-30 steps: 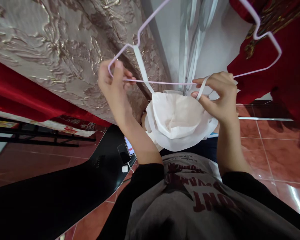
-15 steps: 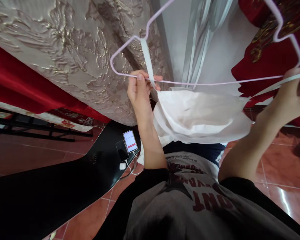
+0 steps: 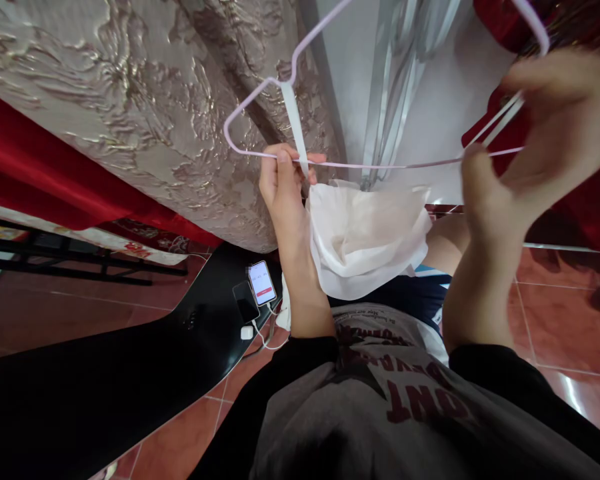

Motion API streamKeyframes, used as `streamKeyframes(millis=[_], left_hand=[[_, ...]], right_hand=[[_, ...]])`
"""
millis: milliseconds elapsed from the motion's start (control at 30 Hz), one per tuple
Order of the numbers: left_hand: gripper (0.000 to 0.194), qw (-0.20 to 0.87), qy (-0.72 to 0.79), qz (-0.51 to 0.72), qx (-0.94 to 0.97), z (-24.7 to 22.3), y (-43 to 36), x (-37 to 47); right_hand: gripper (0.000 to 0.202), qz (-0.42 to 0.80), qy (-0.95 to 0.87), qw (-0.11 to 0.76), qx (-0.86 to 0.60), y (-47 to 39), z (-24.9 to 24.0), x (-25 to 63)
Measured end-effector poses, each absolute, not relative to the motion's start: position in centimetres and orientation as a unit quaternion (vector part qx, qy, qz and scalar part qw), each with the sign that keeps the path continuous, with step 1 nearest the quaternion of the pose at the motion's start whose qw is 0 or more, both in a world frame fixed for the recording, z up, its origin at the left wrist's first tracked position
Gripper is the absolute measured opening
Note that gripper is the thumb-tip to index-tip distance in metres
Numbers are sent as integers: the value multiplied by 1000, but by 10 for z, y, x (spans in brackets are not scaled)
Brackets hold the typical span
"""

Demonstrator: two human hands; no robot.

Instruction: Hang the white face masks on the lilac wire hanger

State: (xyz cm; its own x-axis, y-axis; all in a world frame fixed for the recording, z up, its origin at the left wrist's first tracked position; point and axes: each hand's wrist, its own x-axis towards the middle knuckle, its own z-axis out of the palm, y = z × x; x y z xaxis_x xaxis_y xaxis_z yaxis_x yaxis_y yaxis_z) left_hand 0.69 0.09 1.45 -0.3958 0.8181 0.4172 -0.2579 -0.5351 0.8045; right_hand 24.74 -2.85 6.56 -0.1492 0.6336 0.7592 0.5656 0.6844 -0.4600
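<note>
A pale lilac hanger [image 3: 370, 166] spans the view in front of me. My left hand [image 3: 286, 183] grips the left part of its lower bar between thumb and fingers. A white strap [image 3: 294, 120] sits in the hanger's left notch and runs down past those fingers to a sheer white garment [image 3: 367, 233]. That garment hangs below the bar, bunched and creased. At the hanger's right end my right hand [image 3: 545, 133], smeared by motion, has the garment's other strap [image 3: 500, 120] drawn up in its fingers. It hides the right notch and corner.
Textured beige fabric [image 3: 130, 120] hangs at the left, beside red cloth [image 3: 55, 160]. On a black bench [image 3: 130, 353] lie a lit phone [image 3: 263, 283], a dark phone [image 3: 246, 301] and a small white case [image 3: 247, 332] with cables.
My right hand has moved inward and up, taking the right strap toward the hanger's right notch. The white garment has bunched narrower toward the left. My left hand has barely moved.
</note>
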Motion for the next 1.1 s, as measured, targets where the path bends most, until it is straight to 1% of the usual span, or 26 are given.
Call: streamKeyframes(millis=[33,67,100,167,200,300,367,467,533,600,633,700,733,767,867,900,933,967,1067,1100], left_hand=[[40,349,341,761,427,13,1,6],[40,350,353,752,434,11,1,4],[39,354,364,739,444,9,1,1],[38,372,373,708,470,4,-2,-8],[38,382,374,691,487,2,-6,-14],[41,412,375,629,542,8,-21,-31],[44,430,374,607,555,24,-32,-40],[47,470,347,631,511,58,-37,-47],[44,482,318,657,485,76,-31,-50],[39,445,304,702,465,80,-22,-54],[32,407,306,734,449,77,-17,-56],[13,309,328,800,397,61,-9,-59],[13,293,346,804,386,52,-6,-59],[17,279,364,804,378,43,-5,-56],[36,373,372,737,424,24,-5,-38],[38,397,358,725,434,22,-6,-29],[38,404,342,729,435,22,-7,-21],[36,399,329,741,428,22,-7,-13],[31,397,327,761,395,27,-6,-1],[29,406,332,759,386,28,-6,0]], right_hand=[[36,18,-751,537,-383,-27,56,241],[28,20,-755,534,-380,-25,47,235],[24,30,-766,510,-391,-22,38,231],[27,47,-786,433,-439,-17,24,227],[29,43,-782,420,-458,-15,19,227],[28,30,-759,443,-477,-15,12,230],[25,21,-753,458,-472,-18,12,233],[24,13,-756,470,-456,-22,15,233],[27,11,-761,477,-439,-23,14,232],[30,13,-765,481,-429,-22,11,232],[31,15,-765,482,-427,-22,10,232],[33,24,-768,475,-428,-22,9,233],[34,28,-773,468,-428,-23,9,233],[36,32,-781,456,-426,-24,11,232],[45,51,-804,417,-421,-30,17,226],[46,59,-805,413,-421,-32,18,223],[44,65,-797,429,-421,-34,18,220],[40,64,-770,477,-418,-35,16,219],[23,19,-582,718,-380,-29,-2,226],[21,1,-515,775,-366,-25,-10,232]])
